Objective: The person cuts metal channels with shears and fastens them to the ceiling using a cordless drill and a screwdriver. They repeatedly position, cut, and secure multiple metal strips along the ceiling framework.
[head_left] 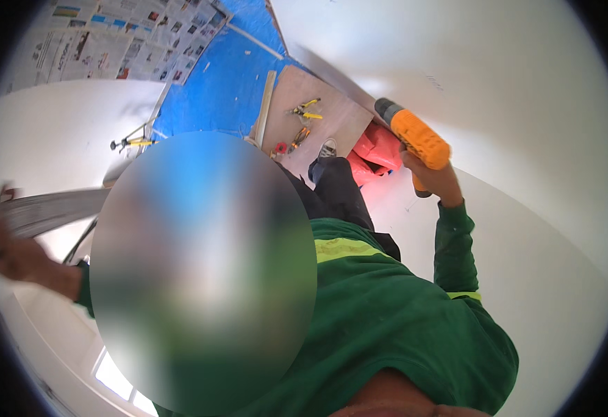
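Observation:
My right hand [430, 175] is raised on the right, its fingers wrapped round the grip of an orange and black cordless drill [421, 139]. The drill's black nose points up and left, close to the white wall. At the far left, my left hand [26, 260] is smeared and lies at the outer end of a long grey strip [57, 210]. Its fingers overlap the strip's edge, but whether they close on it is unclear. A blurred oval hides the middle left of the picture, along with the strip's other end.
Below, yellow-handled pliers [311, 111], orange-handled pliers [298, 139] and a red roll [280, 147] lie on a brown board [335, 104]. A wooden batten [266, 108] lies along it. Nearby are red plastic bags [379, 147], blue sheeting [210, 97] and newspaper [102, 52].

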Motion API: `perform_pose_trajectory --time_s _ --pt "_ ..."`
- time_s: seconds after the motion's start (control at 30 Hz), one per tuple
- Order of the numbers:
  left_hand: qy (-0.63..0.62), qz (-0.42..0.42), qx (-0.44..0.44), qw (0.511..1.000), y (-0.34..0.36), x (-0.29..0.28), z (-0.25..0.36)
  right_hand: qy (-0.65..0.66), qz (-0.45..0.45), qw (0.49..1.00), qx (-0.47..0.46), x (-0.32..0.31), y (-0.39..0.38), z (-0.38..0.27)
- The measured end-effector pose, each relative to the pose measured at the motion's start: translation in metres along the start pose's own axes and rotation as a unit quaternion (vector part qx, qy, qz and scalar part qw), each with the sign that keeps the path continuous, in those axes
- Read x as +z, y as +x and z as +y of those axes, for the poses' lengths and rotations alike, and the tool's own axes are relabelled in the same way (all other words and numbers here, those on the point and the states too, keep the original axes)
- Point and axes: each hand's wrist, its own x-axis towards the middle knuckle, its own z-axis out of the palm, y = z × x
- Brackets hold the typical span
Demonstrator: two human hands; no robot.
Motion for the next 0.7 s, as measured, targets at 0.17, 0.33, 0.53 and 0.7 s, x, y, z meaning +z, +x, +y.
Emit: perform_pose_trajectory --time_s 0.17,0.33,0.53,0.7 --pt "-0.054 -0.122 -0.353 0.926 -0.182 0.050 -0.042 -0.035 -0.059 0.986 0.151 0.033 0.065 0.096" --pt "-0.056 -0.192 -0.526 0.827 -0.259 0.041 -0.024 -0.201 -0.089 0.975 0.034 0.061 0.100 0.124" --pt "-0.174 -0.105 -0.618 0.759 -0.337 0.055 -0.062 -0.302 -0.212 0.930 -0.015 0.098 0.142 0.112" --pt "-0.172 -0.106 -0.617 0.760 -0.418 0.127 -0.126 -0.464 -0.287 0.822 -0.163 0.175 0.191 0.155"
